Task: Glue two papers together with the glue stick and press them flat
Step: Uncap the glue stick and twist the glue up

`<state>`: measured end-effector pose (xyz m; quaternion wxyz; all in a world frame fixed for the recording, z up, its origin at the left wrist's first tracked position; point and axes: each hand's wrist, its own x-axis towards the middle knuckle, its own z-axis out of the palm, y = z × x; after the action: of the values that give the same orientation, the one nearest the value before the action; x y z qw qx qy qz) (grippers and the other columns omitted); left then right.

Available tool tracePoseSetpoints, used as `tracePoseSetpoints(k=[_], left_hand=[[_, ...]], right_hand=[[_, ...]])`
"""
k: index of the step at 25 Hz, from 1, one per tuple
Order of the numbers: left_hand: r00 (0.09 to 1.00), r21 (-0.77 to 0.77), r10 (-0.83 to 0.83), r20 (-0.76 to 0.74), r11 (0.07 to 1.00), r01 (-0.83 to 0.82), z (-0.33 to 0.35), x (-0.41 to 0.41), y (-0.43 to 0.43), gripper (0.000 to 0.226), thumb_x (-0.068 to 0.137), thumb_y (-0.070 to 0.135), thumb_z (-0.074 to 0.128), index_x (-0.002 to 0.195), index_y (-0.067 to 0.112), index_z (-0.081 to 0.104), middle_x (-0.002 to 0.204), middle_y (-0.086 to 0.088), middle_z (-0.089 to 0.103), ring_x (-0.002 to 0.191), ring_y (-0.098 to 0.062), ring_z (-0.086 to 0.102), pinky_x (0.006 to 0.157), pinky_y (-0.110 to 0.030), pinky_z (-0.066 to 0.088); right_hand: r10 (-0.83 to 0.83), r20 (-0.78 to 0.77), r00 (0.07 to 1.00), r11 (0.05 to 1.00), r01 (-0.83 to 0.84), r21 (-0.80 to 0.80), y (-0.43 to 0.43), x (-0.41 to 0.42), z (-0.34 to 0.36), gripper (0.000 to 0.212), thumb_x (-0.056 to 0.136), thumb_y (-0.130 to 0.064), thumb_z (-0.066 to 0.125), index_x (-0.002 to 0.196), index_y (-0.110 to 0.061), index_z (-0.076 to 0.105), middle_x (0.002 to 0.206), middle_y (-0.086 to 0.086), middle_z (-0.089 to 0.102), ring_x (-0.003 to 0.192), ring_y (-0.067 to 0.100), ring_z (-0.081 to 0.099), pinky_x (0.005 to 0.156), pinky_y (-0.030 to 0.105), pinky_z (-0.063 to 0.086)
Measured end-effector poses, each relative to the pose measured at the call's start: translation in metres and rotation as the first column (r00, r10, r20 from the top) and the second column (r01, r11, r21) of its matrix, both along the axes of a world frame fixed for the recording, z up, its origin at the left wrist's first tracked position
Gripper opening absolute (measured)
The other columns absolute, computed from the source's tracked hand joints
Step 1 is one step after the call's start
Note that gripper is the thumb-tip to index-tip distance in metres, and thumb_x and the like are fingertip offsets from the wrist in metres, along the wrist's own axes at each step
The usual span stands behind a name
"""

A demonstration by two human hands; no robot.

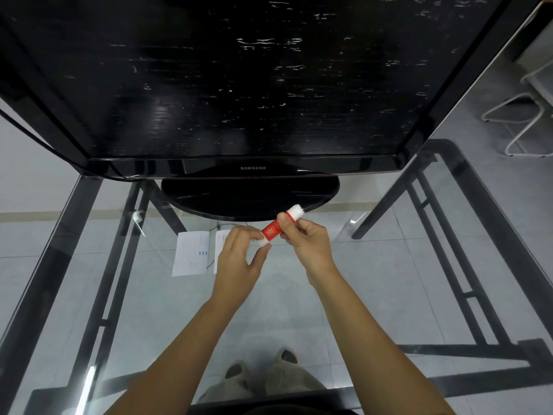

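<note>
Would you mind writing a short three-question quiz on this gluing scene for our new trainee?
1. True or false: the glue stick lies flat on the glass table.
2. Which of the hands grips the stick's red body: A) left hand B) right hand?
3. Fill in: the two papers lie on the glass in front of the ____ base.

Key
1. False; both hands hold it above the table.
2. B; the left hand's fingers pinch the white end nearest the papers.
3. Monitor.
</note>
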<state>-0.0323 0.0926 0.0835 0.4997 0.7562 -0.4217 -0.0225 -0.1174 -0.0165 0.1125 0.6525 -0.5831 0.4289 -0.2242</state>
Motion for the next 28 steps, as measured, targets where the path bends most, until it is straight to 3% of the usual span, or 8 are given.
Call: tracePoseSetpoints(k=[3,5,9,13,15,17,19,28], left_hand=[[0.81,-0.106,-0.168,-0.562,0.986,0.131,0.006,0.005,0.002,0.016,0.086,0.039,0.06,0.1,0.033,0.055,0.099,0.003,0.067,0.09,-0.011,0.067,0.079,-0.017,0.053],[0.754,-0.117,-0.196,-0.627,0.981,0.158,0.004,0.01,0.002,0.013,0.086,0.04,0.056,0.096,0.032,0.061,0.096,0.006,0.07,0.091,-0.013,0.068,0.076,-0.018,0.054],[0.906,-0.071,-0.134,-0.402,0.991,0.115,0.008,0.01,0.001,0.016,0.079,0.023,0.07,0.091,0.021,0.059,0.09,0.008,0.068,0.087,-0.006,0.064,0.071,-0.012,0.05],[0.989,-0.014,0.046,0.142,0.999,-0.045,0.001,0.002,-0.001,0.022,0.074,0.007,0.073,0.092,0.007,0.06,0.091,-0.008,0.063,0.085,-0.008,0.053,0.075,-0.018,0.045],[0.984,-0.024,-0.003,-0.177,1.0,-0.001,0.009,0.001,0.0,0.03,0.08,0.018,0.07,0.104,0.02,0.052,0.102,0.003,0.06,0.087,-0.005,0.059,0.077,-0.01,0.047],[0.811,-0.077,-0.114,-0.573,0.993,0.086,0.007,0.003,0.001,0.019,0.087,0.034,0.057,0.105,0.03,0.052,0.103,0.007,0.062,0.088,-0.006,0.065,0.081,-0.013,0.051],[0.747,-0.099,-0.125,-0.653,0.992,0.08,0.004,0.008,0.002,0.013,0.089,0.033,0.053,0.099,0.027,0.059,0.097,0.005,0.066,0.087,-0.008,0.067,0.079,-0.017,0.053],[0.96,-0.03,-0.011,-0.281,1.0,0.002,0.007,0.014,0.005,0.027,0.078,0.016,0.073,0.099,0.023,0.057,0.099,0.014,0.06,0.095,-0.001,0.058,0.084,-0.008,0.045]], right_hand=[[-0.01,0.026,1.0,1.0,0.01,0.009,-0.005,0.0,0.003,0.029,0.077,-0.046,0.068,0.081,-0.018,0.071,0.08,-0.003,0.072,0.084,0.009,0.069,0.088,0.028,0.051],[-0.001,0.023,1.0,1.0,0.001,0.001,-0.006,0.0,0.003,0.03,0.078,-0.046,0.067,0.085,-0.017,0.071,0.084,-0.002,0.072,0.084,0.008,0.069,0.088,0.027,0.051],[0.007,0.012,1.0,1.0,-0.007,-0.014,-0.005,0.002,0.003,0.032,0.078,-0.046,0.067,0.09,-0.017,0.072,0.083,-0.004,0.072,0.082,0.005,0.068,0.086,0.025,0.05],[0.024,0.017,1.0,1.0,-0.024,-0.012,-0.002,0.007,0.003,0.023,0.077,-0.048,0.066,0.079,-0.025,0.07,0.077,-0.008,0.07,0.078,0.0,0.068,0.075,0.016,0.048],[0.016,0.029,0.999,1.0,-0.016,-0.007,-0.004,0.007,0.003,0.023,0.078,-0.046,0.067,0.078,-0.023,0.07,0.076,-0.008,0.071,0.078,0.002,0.068,0.077,0.017,0.049],[0.006,0.02,1.0,1.0,-0.006,-0.011,-0.005,0.006,0.002,0.027,0.078,-0.045,0.068,0.082,-0.018,0.072,0.078,-0.005,0.071,0.08,0.005,0.068,0.078,0.019,0.05],[0.01,0.002,1.0,1.0,-0.01,-0.023,-0.005,0.005,0.001,0.031,0.079,-0.045,0.067,0.088,-0.015,0.071,0.083,-0.002,0.072,0.082,0.006,0.068,0.08,0.02,0.05],[0.039,-0.016,0.999,0.998,-0.04,-0.044,-0.002,0.014,0.003,0.022,0.077,-0.048,0.067,0.079,-0.026,0.07,0.074,-0.011,0.071,0.076,-0.001,0.067,0.075,0.017,0.046]])
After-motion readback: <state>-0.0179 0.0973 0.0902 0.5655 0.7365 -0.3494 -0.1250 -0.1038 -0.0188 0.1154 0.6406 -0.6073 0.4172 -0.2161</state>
